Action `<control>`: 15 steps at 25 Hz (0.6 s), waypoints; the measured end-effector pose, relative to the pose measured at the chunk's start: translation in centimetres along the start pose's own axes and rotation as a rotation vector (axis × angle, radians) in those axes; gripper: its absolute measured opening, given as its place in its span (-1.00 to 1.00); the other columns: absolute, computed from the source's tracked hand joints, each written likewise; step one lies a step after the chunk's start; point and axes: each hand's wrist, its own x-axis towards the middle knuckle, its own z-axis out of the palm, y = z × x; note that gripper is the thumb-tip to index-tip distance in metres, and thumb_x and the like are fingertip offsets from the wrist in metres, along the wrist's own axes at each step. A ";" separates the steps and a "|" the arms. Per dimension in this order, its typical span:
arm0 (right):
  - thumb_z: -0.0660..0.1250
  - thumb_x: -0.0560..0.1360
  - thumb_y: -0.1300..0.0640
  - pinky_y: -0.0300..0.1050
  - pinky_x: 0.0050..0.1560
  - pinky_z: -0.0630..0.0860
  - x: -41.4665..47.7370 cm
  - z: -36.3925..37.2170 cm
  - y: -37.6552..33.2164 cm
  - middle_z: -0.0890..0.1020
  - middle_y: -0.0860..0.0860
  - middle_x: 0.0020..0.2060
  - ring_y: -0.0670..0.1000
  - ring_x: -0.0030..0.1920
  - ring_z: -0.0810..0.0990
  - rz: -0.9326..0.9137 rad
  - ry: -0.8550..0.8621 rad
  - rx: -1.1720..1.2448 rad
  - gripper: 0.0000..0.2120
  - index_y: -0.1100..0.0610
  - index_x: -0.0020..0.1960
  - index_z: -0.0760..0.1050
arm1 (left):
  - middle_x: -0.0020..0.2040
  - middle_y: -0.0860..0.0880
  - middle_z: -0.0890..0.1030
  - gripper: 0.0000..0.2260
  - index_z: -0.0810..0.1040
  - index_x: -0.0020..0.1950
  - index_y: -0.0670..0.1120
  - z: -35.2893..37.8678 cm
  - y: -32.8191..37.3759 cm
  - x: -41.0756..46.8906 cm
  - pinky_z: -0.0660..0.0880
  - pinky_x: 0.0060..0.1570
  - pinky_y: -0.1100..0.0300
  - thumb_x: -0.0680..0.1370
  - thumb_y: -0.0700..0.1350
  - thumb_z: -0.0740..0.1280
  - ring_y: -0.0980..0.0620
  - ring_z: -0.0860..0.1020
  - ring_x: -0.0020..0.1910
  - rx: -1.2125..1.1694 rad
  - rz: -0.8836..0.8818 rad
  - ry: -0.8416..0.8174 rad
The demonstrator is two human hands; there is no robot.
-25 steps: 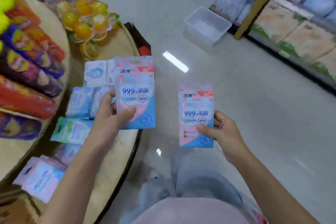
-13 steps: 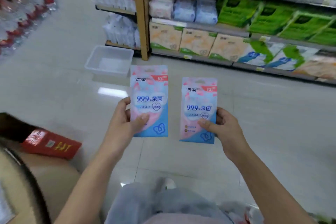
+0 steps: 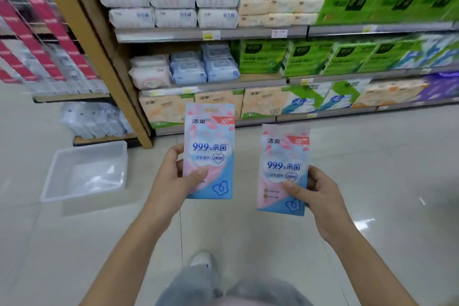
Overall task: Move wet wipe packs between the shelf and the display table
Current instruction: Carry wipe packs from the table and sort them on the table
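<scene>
Before shelf (image 3: 211, 34), left hand (image 3: 171, 182), right hand (image 3: 321, 197) pinch packs (image 3: 210, 146), fingers (image 3: 175, 156) behind

2 pink-and-blue, petal-patterned wipe packs (image 3: 211, 131), green tissue packs (image 3: 308, 57), white bin (image 3: 89, 149), pale grey floor tiles (image 3: 372, 181)

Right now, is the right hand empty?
No, the right hand grips a pink and blue wet wipe pack by its lower part.

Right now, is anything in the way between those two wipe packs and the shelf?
Nothing visible: only bare floor lies between the left pack, the right pack and the shelf. The white tub sits off to the left.
</scene>
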 end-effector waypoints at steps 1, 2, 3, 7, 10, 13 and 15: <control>0.40 0.38 0.41 -0.22 -0.28 0.58 1.7 0.1 -0.2 0.71 0.08 -0.11 0.01 -0.18 0.69 0.015 0.036 0.024 -0.68 0.29 0.12 0.49 | -0.02 0.01 0.67 -0.66 0.40 0.17 0.01 0.1 1.3 3.2 0.55 -0.20 0.23 0.48 -0.27 0.38 0.14 0.66 -0.17 0.025 0.009 -0.033; 0.40 0.38 0.41 -0.22 -0.28 0.58 3.1 0.1 -0.4 0.70 0.09 -0.10 0.01 -0.18 0.69 0.032 0.070 0.047 -0.68 0.30 0.12 0.49 | -0.03 0.02 0.66 -0.66 0.41 0.16 0.01 0.3 2.4 5.9 0.54 -0.18 0.22 0.47 -0.27 0.38 0.18 0.66 -0.18 0.051 0.017 -0.058; 0.40 0.38 0.41 -0.22 -0.29 0.58 4.6 0.1 -0.7 0.70 0.10 -0.10 0.01 -0.18 0.69 0.044 0.096 0.070 -0.68 0.31 0.12 0.49 | -0.04 0.03 0.65 -0.66 0.41 0.15 0.02 0.8 3.4 8.5 0.54 -0.20 0.24 0.47 -0.28 0.38 0.20 0.65 -0.20 0.069 0.029 -0.076; 0.42 0.36 0.41 -0.22 -0.30 0.58 12.3 -1.5 -2.4 0.72 0.09 -0.13 0.03 -0.18 0.70 0.067 0.147 0.118 -0.70 0.30 0.08 0.50 | -0.06 -0.01 0.66 -0.65 0.40 0.18 -0.02 4.5 5.9 18.5 0.54 -0.29 0.32 0.47 -0.29 0.37 0.15 0.64 -0.21 0.085 0.042 -0.107; 0.48 0.31 0.40 -0.20 -0.30 0.58 19.7 -3.7 -5.0 0.71 0.14 -0.11 0.08 -0.17 0.70 0.043 0.113 0.130 -0.66 0.30 0.06 0.51 | -0.06 -0.04 0.69 -0.68 0.43 0.12 -0.01 8.6 7.2 25.1 0.57 -0.23 0.23 0.47 -0.33 0.37 0.07 0.67 -0.19 0.059 0.025 -0.108; 0.53 0.22 0.39 -0.19 -0.33 0.58 28.2 -6.2 -10.5 0.71 0.15 -0.13 0.06 -0.22 0.70 -0.014 0.045 0.085 -0.58 0.29 0.04 0.52 | -0.06 -0.05 0.70 -0.69 0.45 0.09 -0.01 12.8 9.5 30.9 0.56 -0.17 0.12 0.46 -0.34 0.37 0.03 0.68 -0.15 0.030 0.026 -0.088; 0.47 0.31 0.41 -0.21 -0.34 0.58 33.5 -6.9 -15.1 0.72 0.13 -0.13 0.02 -0.23 0.70 -0.070 0.003 0.055 -0.67 0.27 0.03 0.52 | -0.06 -0.03 0.71 -0.67 0.45 0.10 0.00 14.4 11.0 34.0 0.58 -0.19 0.17 0.45 -0.34 0.38 0.03 0.68 -0.13 -0.005 0.044 -0.050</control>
